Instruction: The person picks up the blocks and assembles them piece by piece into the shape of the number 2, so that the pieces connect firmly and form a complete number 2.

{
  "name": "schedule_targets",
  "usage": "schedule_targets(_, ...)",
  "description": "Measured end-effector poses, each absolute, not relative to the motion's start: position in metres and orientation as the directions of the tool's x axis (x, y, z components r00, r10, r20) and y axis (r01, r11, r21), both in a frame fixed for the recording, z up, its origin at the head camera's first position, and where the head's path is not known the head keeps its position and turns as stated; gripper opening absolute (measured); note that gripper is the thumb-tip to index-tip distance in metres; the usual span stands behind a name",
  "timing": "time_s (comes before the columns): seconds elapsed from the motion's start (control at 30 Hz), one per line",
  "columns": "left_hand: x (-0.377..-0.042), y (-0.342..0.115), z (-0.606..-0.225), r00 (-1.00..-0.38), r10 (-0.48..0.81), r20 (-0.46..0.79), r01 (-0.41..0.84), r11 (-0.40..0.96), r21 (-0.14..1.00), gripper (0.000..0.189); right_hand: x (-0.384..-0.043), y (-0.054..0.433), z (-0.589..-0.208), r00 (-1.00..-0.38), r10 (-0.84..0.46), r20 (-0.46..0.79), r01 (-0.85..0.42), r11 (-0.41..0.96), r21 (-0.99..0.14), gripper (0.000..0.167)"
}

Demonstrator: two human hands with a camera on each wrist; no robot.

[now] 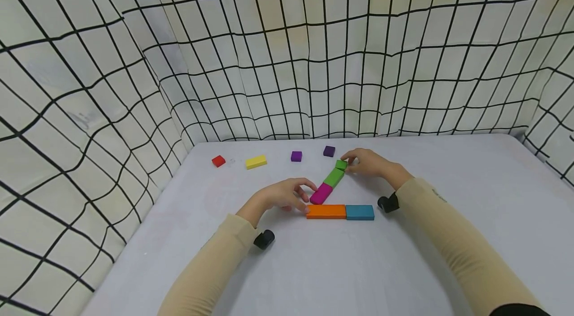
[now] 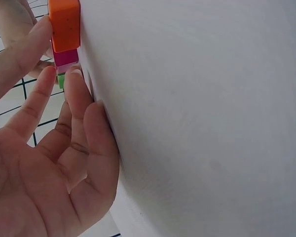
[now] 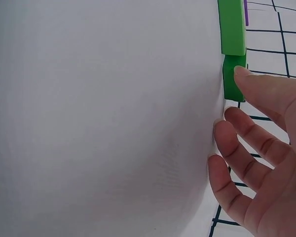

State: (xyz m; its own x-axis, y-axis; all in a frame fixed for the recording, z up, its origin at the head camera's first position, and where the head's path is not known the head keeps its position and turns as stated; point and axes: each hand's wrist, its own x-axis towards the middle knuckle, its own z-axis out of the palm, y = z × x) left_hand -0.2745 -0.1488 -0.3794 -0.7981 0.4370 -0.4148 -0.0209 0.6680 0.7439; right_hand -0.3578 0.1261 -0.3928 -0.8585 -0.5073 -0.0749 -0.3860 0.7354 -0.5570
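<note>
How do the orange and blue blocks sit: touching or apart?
Touching: the head view shows the orange block meeting the blue block end to end, no gap between.

Bright, diffuse light; soft shadows on white table (image 1: 341, 266) beneath sleeves (image 1: 457, 241); wrist views dimmer, greyer.

Orange block (image 2: 65, 27) at left hand (image 2: 44, 163), cropped in wrist view | light-green block (image 3: 232, 27) beyond right hand (image 3: 266, 148), likewise | sleeve print (image 1: 439, 195) behind, illegible

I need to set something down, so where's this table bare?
The table is bare between the left sleeve, right sleeve and orange block, and right of the right sleeve. It's crowded around the left hand, right hand, magenta block and green blocks.
</note>
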Motion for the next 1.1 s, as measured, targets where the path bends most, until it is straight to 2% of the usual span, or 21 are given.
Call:
schedule_targets(0.4,-0.279,-0.143,-0.381,-0.790,0.449,-0.418,-0.017,0.664,0.747,0.053,-0.357,0.138,-0.390,-0.863,-0.498,-0.084,-0.379,0.749,-0.544,0.044)
schedule_targets(0.8,-0.280,-0.148,-0.380,-0.787,0.465,-0.405,0.037,0.691,0.722,0.051,-0.343,0.148,-0.387,-0.848,-0.530,-0.008,-0.429,0.694,-0.578,0.039)
schedule_targets(0.93,-0.280,-0.152,-0.377,-0.799,0.473,-0.372,0.081,0.697,0.713,0.046,-0.333,0.148,-0.385,-0.834,-0.552,0.009,-0.454,0.677,-0.579,0.039)
schedule_targets(1.1,-0.284,-0.161,-0.370,-0.836,0.477,-0.271,0.154,0.678,0.719,0.040,-0.314,0.148,-0.379,-0.812,-0.583,0.029,-0.481,0.640,-0.598,0.040)
